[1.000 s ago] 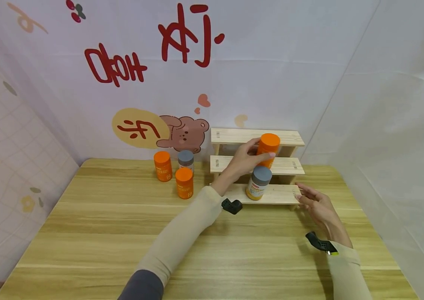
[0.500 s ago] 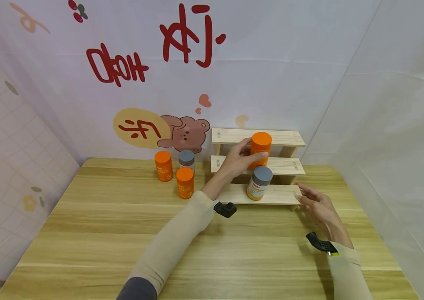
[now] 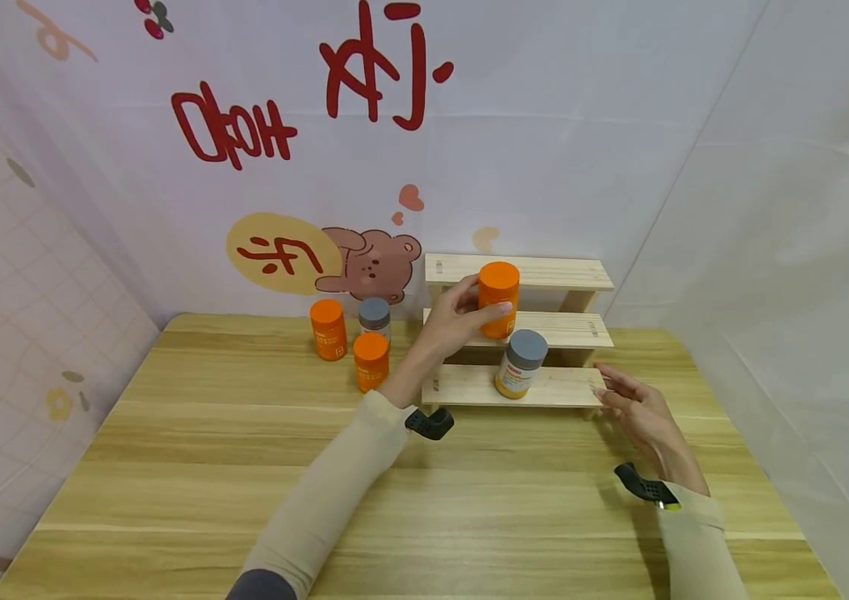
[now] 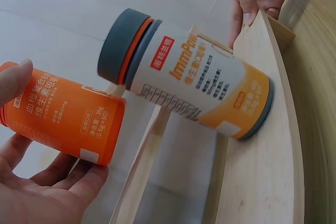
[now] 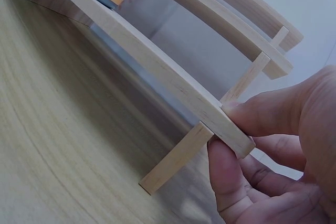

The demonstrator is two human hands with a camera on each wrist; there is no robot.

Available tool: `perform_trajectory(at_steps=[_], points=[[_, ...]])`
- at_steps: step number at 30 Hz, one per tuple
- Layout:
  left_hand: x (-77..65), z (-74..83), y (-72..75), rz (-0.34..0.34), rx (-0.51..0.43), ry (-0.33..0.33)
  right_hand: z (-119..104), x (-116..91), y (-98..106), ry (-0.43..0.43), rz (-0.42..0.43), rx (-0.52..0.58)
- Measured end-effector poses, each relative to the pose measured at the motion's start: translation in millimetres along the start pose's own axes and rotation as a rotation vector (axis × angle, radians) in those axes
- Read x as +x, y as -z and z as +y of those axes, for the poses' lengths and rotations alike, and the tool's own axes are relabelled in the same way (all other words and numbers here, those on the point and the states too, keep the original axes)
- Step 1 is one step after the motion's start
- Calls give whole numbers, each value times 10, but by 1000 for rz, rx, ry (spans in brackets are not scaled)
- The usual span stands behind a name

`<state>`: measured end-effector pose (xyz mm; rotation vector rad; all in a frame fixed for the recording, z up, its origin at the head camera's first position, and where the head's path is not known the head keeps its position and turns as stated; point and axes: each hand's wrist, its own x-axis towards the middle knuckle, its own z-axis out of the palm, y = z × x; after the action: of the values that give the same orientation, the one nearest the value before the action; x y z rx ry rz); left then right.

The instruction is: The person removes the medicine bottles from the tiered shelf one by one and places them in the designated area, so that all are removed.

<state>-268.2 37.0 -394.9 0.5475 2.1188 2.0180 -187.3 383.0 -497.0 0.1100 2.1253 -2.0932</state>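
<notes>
Orange bottle [image 3: 499,304], roughly upright in the left hand [image 3: 448,321], at the middle shelf [image 3: 570,329] of a three-tier wooden rack [image 3: 544,271]. Left fingers [image 4: 79,187] wrapped about it, thumb on the opposite side; firm hold. Cannot tell whether its base touches the board.

Right hand [image 3: 641,417] at the rack's right end, fingers pinching the tip of the bottom shelf [image 3: 469,386], thumb on top.

Grey-lidded bottle [image 3: 521,364], white and yellow label, standing on the bottom shelf, in front and slightly right of the held one.

Left of the rack, on the wood-grained counter [image 3: 169,467]: rear orange bottle [image 3: 329,332], front orange bottle [image 3: 372,362], second grey-lidded bottle [image 3: 375,314] partly hidden behind the front one.

Pale sleeves [image 3: 334,492] on both arms. Backdrop [image 3: 544,125] white, printed with red characters and a brown bear [image 3: 379,267].
</notes>
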Motion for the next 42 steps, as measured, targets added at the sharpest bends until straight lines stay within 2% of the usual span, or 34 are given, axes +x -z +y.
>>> perform_trajectory(at_steps=[5, 12, 16, 26, 33, 42], points=[[-88, 14, 96, 23, -27, -4, -17, -7, -6, -8, 11, -11], [-195, -20, 266, 8, -74, -50, -32, -9, -5, -14, 20, -15], [-258, -7, 355, 25, -81, -67, -34, -10, -6, -13, 20, -16], [-416, 41, 578, 74, -83, -50, -26, -6, 2, -1, 8, 7], [-520, 52, 749, 96, -117, -57, -13, 7, 6, -3, 1, 19], [-651, 43, 991, 143, -77, -25, 15, 17, -3, -9, 18, 35]])
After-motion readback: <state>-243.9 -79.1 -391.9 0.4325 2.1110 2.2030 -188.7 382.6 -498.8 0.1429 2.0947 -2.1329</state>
